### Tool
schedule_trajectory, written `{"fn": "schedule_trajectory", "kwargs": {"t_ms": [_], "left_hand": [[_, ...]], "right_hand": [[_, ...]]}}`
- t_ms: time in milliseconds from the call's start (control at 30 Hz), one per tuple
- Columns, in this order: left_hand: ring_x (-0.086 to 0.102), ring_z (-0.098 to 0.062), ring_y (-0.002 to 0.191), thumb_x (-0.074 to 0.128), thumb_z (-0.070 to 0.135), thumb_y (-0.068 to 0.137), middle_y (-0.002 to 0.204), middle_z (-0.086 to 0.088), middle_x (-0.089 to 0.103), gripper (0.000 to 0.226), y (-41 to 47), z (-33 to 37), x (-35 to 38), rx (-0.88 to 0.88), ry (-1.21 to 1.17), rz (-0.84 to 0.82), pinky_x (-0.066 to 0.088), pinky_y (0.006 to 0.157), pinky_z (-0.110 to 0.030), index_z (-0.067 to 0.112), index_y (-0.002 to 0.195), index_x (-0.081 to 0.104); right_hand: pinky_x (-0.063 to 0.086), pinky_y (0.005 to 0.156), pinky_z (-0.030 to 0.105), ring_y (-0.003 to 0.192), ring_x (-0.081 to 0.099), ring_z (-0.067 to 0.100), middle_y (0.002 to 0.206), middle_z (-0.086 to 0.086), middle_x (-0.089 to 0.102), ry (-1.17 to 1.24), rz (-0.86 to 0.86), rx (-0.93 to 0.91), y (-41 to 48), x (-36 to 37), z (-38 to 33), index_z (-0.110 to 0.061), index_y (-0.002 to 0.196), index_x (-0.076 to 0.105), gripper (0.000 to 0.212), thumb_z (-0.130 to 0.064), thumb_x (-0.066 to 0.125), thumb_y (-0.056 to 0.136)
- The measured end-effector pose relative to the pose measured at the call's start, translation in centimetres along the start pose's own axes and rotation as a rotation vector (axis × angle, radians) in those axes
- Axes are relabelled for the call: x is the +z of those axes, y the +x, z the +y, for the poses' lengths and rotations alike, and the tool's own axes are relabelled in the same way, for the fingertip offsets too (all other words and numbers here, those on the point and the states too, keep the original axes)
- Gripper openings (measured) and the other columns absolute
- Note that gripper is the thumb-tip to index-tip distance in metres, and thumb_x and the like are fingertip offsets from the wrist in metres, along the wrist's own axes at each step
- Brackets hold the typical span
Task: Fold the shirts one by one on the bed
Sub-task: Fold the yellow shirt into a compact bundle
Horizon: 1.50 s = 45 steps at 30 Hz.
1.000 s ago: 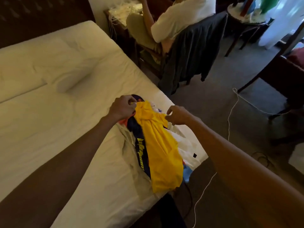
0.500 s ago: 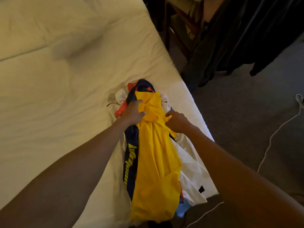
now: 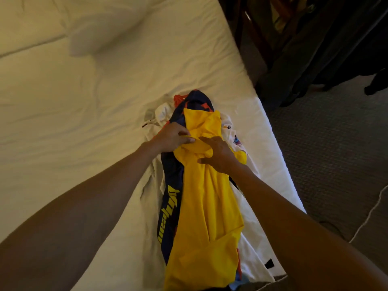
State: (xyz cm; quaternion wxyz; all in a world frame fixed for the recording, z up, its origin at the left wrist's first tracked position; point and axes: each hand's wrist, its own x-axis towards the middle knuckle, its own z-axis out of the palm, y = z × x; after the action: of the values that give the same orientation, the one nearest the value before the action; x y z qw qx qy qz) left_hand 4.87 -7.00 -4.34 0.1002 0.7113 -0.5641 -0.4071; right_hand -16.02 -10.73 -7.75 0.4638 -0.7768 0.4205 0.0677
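Observation:
A heap of shirts lies at the right edge of the bed point(image 3: 84, 122). On top is a long, bunched yellow shirt point(image 3: 210, 217). Under it lie a navy shirt with yellow lettering point(image 3: 168, 208), a white shirt point(image 3: 254, 244) and some orange cloth point(image 3: 178, 98). My left hand point(image 3: 172, 136) grips the yellow shirt's upper end from the left. My right hand point(image 3: 219, 157) pinches a fold of the same shirt between thumb and fingers, close beside the left hand.
A white pillow point(image 3: 100, 28) lies at the head of the bed. A chair draped with dark clothing point(image 3: 315, 49) stands right of the bed. A white cord point(image 3: 369, 215) runs over the grey carpet point(image 3: 325, 154).
The view has tilted down and closer to the heap. Both hands have moved down the yellow shirt and closer together, bunching its upper end.

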Motion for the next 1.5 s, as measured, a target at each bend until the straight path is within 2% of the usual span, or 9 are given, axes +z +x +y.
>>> {"fn": "schedule_trajectory", "kwargs": {"t_ms": [100, 233, 400, 533, 700, 933, 1133, 1300, 1500], "left_hand": [[0.052, 0.006, 0.060, 0.073, 0.035, 0.090, 0.062, 0.018, 0.061, 0.013, -3.8, 1.1, -3.8, -0.069, -0.124, -0.095, 0.035, 0.056, -0.012, 0.026, 0.081, 0.072], [0.058, -0.007, 0.082, 0.074, 0.032, 0.088, 0.089, 0.006, 0.069, 0.019, -9.9, 2.2, -10.2, -0.211, -0.302, -0.073, 0.046, 0.072, -0.024, 0.015, 0.095, 0.077], [0.059, -0.014, 0.092, 0.076, 0.025, 0.079, 0.089, 0.000, 0.067, 0.017, -20.3, 3.2, -18.0, -0.275, -0.655, 0.119, 0.047, 0.083, -0.031, 0.009, 0.082, 0.073], [0.059, -0.016, 0.083, 0.068, 0.026, 0.083, 0.079, 0.002, 0.063, 0.013, -28.7, 3.4, -22.5, -0.214, -0.851, 0.208, 0.050, 0.079, -0.029, 0.014, 0.079, 0.064], [0.062, -0.021, 0.088, 0.072, 0.038, 0.081, 0.090, -0.002, 0.065, 0.014, -37.3, 4.9, -28.9, -0.096, -0.896, 0.325, 0.054, 0.077, -0.037, 0.024, 0.082, 0.069], [0.064, -0.024, 0.101, 0.062, 0.034, 0.090, 0.111, -0.010, 0.065, 0.030, -48.9, 5.6, -39.5, 0.022, -0.736, 0.389, 0.053, 0.090, -0.041, 0.011, 0.110, 0.064], [0.059, -0.033, 0.115, 0.065, 0.046, 0.083, 0.126, -0.006, 0.062, 0.033, -59.8, 2.8, -46.2, -0.045, -0.626, 0.639, 0.055, 0.090, -0.046, 0.028, 0.110, 0.066], [0.062, -0.030, 0.114, 0.067, 0.065, 0.079, 0.131, -0.002, 0.060, 0.067, -67.2, 0.9, -48.9, -0.091, -0.537, 0.627, 0.053, 0.095, -0.051, 0.028, 0.134, 0.057], [0.065, -0.030, 0.110, 0.078, 0.057, 0.074, 0.116, -0.006, 0.069, 0.058, -73.9, 0.4, -51.5, -0.002, -0.551, 0.882, 0.053, 0.096, -0.052, 0.019, 0.117, 0.068]], "right_hand": [[0.036, 0.109, 0.046, 0.139, 0.031, 0.031, 0.150, 0.011, 0.038, -0.055, 0.018, -0.057, -0.7, -0.5, -3.2, -0.018, 0.140, 0.052, 0.062, -0.038, 0.074, 0.085], [0.038, 0.103, 0.046, 0.135, 0.035, 0.027, 0.144, 0.005, 0.047, -0.097, 0.045, -0.152, -2.6, -2.6, -8.9, -0.015, 0.125, 0.066, 0.048, -0.046, 0.068, 0.088], [0.051, 0.084, 0.045, 0.098, 0.063, 0.023, 0.096, 0.003, 0.072, 0.022, 0.070, -0.278, -5.4, -5.7, -16.9, -0.015, 0.080, 0.072, 0.032, -0.045, 0.069, 0.087], [0.052, 0.085, 0.030, 0.102, 0.065, 0.015, 0.103, -0.001, 0.069, 0.171, -0.055, -0.248, -8.7, -7.0, -25.6, -0.010, 0.104, 0.067, 0.031, -0.036, 0.071, 0.089], [0.048, 0.075, 0.020, 0.100, 0.062, 0.010, 0.116, -0.006, 0.063, 0.151, -0.312, -0.299, -13.5, -6.5, -39.4, -0.021, 0.136, 0.053, 0.064, -0.042, 0.078, 0.081], [0.049, 0.082, 0.035, 0.095, 0.063, 0.012, 0.103, 0.002, 0.068, 0.339, -0.077, -0.530, -19.0, -5.1, -55.0, -0.016, 0.102, 0.069, 0.015, -0.029, 0.060, 0.097], [0.056, 0.090, 0.047, 0.107, 0.062, 0.032, 0.107, 0.013, 0.063, 0.586, 0.129, -0.560, -21.6, -3.9, -67.1, -0.012, 0.108, 0.057, 0.022, -0.030, 0.044, 0.105], [0.040, 0.066, 0.015, 0.084, 0.050, 0.004, 0.092, -0.009, 0.053, 0.355, 0.252, -0.766, -24.3, -0.4, -75.5, -0.012, 0.113, 0.055, 0.024, -0.030, 0.042, 0.105], [0.047, 0.065, 0.018, 0.087, 0.058, 0.006, 0.100, -0.006, 0.060, 0.387, 0.099, -0.787, -26.6, 3.8, -80.6, -0.017, 0.112, 0.056, 0.034, -0.048, 0.048, 0.100]]}}
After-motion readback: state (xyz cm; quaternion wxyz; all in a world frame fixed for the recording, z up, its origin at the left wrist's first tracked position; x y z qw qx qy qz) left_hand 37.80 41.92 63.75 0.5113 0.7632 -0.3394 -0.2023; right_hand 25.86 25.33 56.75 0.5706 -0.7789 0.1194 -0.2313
